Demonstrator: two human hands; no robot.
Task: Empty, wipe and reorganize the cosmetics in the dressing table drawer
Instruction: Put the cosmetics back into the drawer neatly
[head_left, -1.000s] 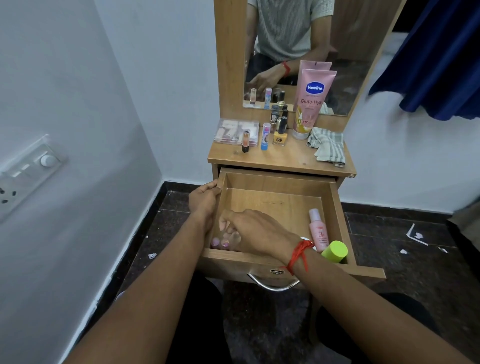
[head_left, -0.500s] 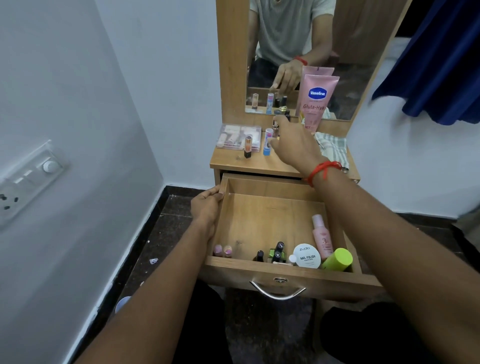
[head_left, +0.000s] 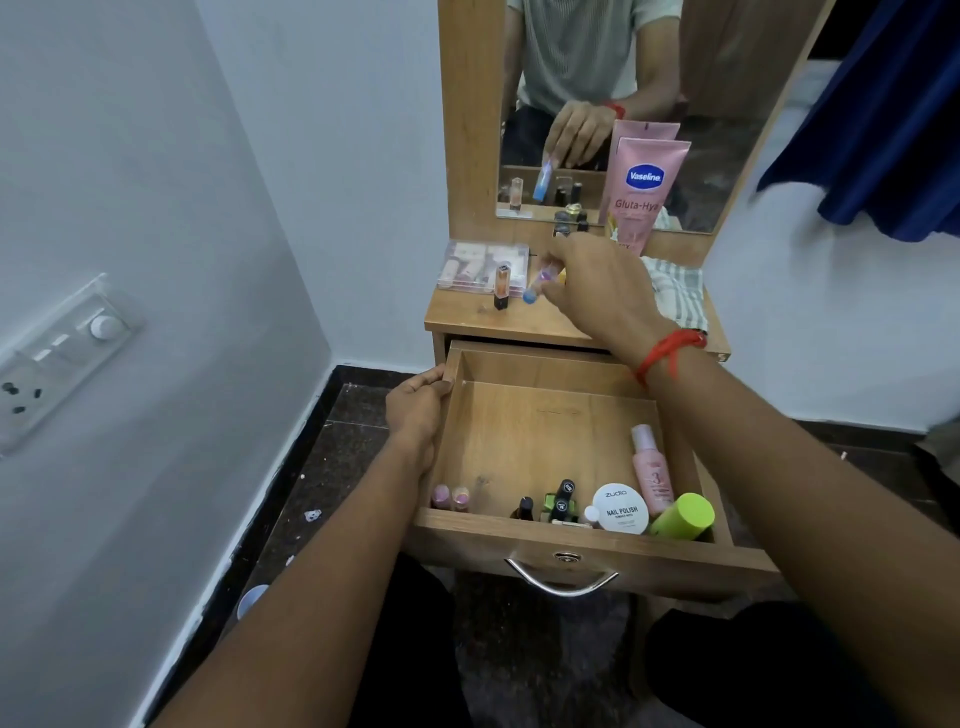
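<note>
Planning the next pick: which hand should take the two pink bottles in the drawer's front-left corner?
Probably left. The left hand grips the drawer by its left wall, close to the pink bottles, holding no cosmetic. The right hand is over the tabletop, pinching a blue-capped tube.

Your left hand: arm held low, fingers curled over the drawer wall. Your right hand: arm reaching forward, fingertips pinching a small tube; red thread at wrist.
</note>
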